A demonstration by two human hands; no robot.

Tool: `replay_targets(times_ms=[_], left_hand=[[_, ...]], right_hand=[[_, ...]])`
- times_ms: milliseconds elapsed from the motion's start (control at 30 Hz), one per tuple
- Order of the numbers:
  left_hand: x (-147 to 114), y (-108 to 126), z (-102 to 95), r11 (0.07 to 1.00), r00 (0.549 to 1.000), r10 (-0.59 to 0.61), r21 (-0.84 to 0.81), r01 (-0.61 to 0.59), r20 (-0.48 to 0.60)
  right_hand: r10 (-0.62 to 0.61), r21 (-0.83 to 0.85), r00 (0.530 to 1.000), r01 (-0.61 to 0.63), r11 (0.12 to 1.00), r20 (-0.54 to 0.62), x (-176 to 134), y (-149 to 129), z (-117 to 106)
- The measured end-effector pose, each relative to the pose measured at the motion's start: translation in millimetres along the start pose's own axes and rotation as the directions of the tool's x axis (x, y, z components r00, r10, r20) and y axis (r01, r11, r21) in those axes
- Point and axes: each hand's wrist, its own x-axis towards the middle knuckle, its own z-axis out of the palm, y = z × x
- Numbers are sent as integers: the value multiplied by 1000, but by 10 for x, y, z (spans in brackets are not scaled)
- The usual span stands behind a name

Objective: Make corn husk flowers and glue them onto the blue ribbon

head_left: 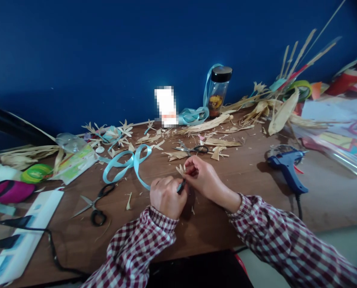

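Close together over the table's middle, both my hands work at a small pale dried-husk flower [181, 170]. My right hand [207, 179] is closed, its fingertips pinching the flower's petals. My left hand [166, 196] is closed just below it; a light blue ribbon [118, 175] runs in loops from the left into this fist. A small dark piece with a bluish edge [181, 186] shows between left thumb and fingers; its kind is unclear. Black-handled scissors [96, 204] lie spread to the left. A second pair of scissors [190, 150] lies beyond my hands.
A blue glue gun [288, 166] lies at right, its cord running to the front edge. A white power strip [31, 236] with black plugs is at left. Along the blue wall stand a glass jar [219, 94], coiled ribbon, husk flowers and dried husks [210, 123].
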Motion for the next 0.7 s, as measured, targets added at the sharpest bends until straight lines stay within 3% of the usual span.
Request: replay_targets(times_ms=[233,467,600,700], left_hand=[[22,-5,21,1000,997,-8,14,9,-77],[31,-10,50,999,998,-43,-23,42,-37],[52,-60,63,967,983,-179,-176,182,36],[80,-112,45,870,951,-285,-383,310,121]], right_hand=[[14,-13,999,-14,1000,-38,-19,-36,14],[1,-75,999,-4,997,-41,-24,-82,-8],[16,17,1000,-16,1000,15,-5,-81,-21],[95,161,992,-108,981,88,24,-83,-43]])
